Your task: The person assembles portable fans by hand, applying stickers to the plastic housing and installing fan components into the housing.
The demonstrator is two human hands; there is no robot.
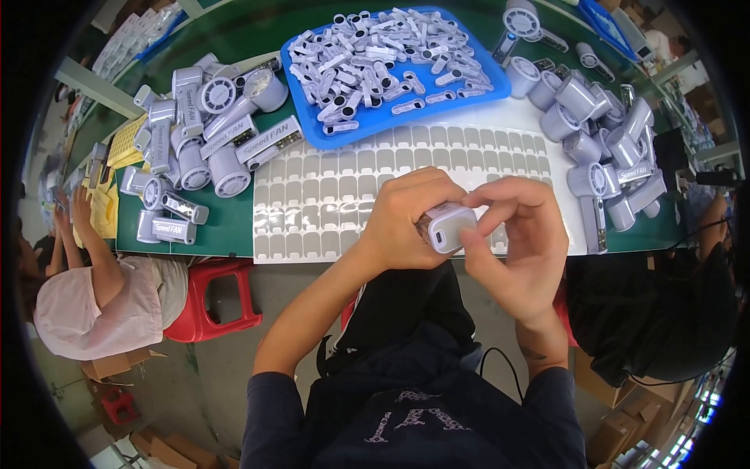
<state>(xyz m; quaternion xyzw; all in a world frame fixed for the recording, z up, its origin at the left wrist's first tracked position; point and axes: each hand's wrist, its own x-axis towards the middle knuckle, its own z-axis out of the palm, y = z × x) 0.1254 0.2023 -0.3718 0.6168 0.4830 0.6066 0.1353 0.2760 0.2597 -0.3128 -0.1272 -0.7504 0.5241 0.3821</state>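
Note:
My left hand [410,215] is wrapped round a pale lilac handheld fan [443,234]. One end of it faces me and shows a small charging port; most of the body is hidden in the palm. A grey rectangular patch, like the stickers on the sheet, covers the side facing right. My right hand [527,242] is closed at that side, its thumb on the grey patch and its index finger by the fan's edge. Below and behind both hands lies a white sheet of grey stickers [328,190], in rows.
A blue tray [316,134] of small lilac parts stands at the back. Fans are piled at left [193,166] and right [582,105] on the green table [226,227]. A person in a pink top [98,305] sits at left by a red stool [199,309]; another person in black [648,313] is at right.

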